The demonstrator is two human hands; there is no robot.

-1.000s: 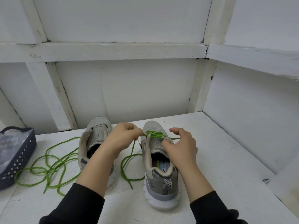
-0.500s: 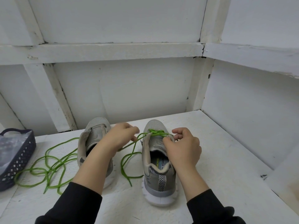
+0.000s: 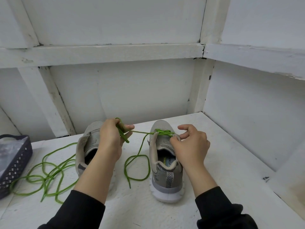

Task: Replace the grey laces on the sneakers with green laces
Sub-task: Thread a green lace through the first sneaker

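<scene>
Two grey sneakers stand heel toward me on the white table. The right sneaker [image 3: 166, 172] has a green lace [image 3: 163, 132] crossed through its front eyelets. My left hand [image 3: 110, 139] is closed around one end of this lace and holds it taut out to the left, over the left sneaker [image 3: 87, 146]. My right hand [image 3: 189, 144] pinches the lace at the right sneaker's tongue. The lace's slack falls in a loop [image 3: 137, 167] between the shoes. The left sneaker has no lace in it. A second green lace [image 3: 47, 176] lies tangled at the left.
A dark mesh basket [image 3: 14, 164] with a plastic bag in it stands at the table's left edge. White panelled walls close off the back and the right side. A dark scuff [image 3: 265, 178] marks the table at the right.
My left hand has drawn the lace end away to the left, so the strand is now stretched tight from the right sneaker. My right hand stayed at the tongue.
</scene>
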